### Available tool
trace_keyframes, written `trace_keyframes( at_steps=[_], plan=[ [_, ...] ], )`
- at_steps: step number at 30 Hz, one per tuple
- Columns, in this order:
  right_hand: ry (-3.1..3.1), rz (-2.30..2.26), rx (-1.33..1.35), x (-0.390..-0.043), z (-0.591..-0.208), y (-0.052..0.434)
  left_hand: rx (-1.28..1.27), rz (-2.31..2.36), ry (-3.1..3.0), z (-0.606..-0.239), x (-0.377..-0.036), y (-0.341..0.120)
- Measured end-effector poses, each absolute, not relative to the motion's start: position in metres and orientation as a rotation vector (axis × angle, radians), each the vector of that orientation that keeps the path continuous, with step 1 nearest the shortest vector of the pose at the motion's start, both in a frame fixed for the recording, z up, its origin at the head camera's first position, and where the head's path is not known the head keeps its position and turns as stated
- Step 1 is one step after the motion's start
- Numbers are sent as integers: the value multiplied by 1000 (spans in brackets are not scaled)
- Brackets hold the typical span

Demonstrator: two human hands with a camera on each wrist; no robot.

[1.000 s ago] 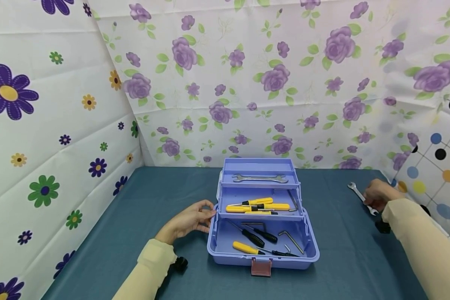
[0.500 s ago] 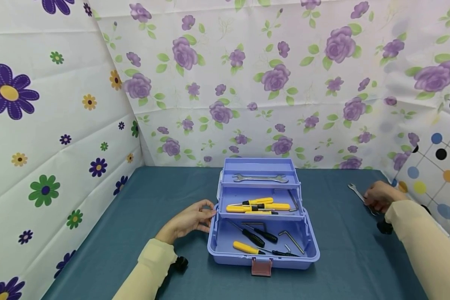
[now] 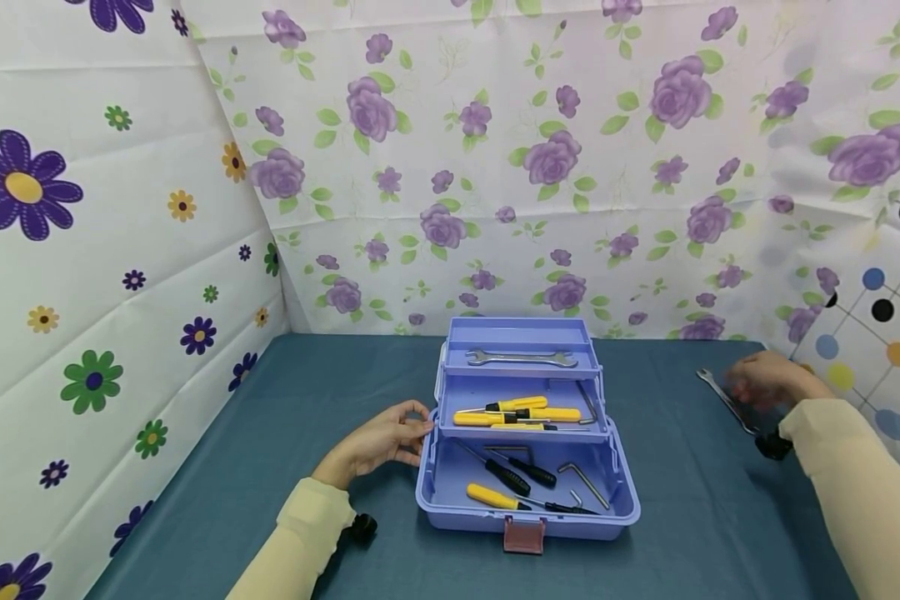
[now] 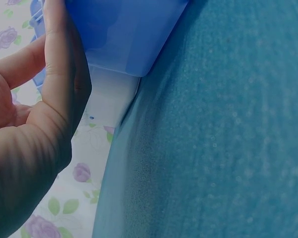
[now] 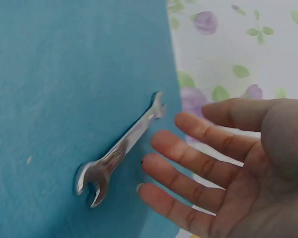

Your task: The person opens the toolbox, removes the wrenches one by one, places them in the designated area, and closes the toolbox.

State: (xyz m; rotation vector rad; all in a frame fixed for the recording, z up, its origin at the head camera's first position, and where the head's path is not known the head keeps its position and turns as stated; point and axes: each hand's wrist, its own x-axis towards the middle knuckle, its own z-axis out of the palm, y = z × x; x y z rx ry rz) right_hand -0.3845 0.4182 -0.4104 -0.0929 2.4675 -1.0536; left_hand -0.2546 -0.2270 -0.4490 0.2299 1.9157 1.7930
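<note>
the left hand (image 3: 381, 440) sits left of centre in the head view, fingers gently bent, forearm in a pale sleeve running to the lower edge. the right hand (image 3: 767, 385), at the far right, is blurred; its wrist view shows fingers (image 5: 188, 158) straight and spread.

1. The open-ended wrench (image 5: 121, 148) on the table is bright polished metal, smooth and glossy, with light glinting along its shaft.
2. The table (image 3: 330, 392) is covered in teal cloth, matt, with a fine grainy weave seen close in the wrist views.
3. The toolbox (image 3: 527, 518) is light blue plastic, smooth with a soft sheen; its latch (image 3: 523, 535) is a duller brownish plastic.
4. The screwdrivers (image 3: 521, 412) in its middle tray have glossy yellow plastic handles with black parts.
5. The hex keys (image 3: 587, 481) look like dull grey metal.
6. The flowered walls (image 3: 495, 167) look like thin, creased sheeting with a slight shine.
</note>
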Motion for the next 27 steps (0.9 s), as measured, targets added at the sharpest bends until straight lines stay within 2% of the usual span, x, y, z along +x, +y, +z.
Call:
trace_keyframes(
  at_steps=[27],
  plan=[
    [2268,-1413,-276,-394,-395,387,225,1792,1906,-449,-255,-227]
  ],
)
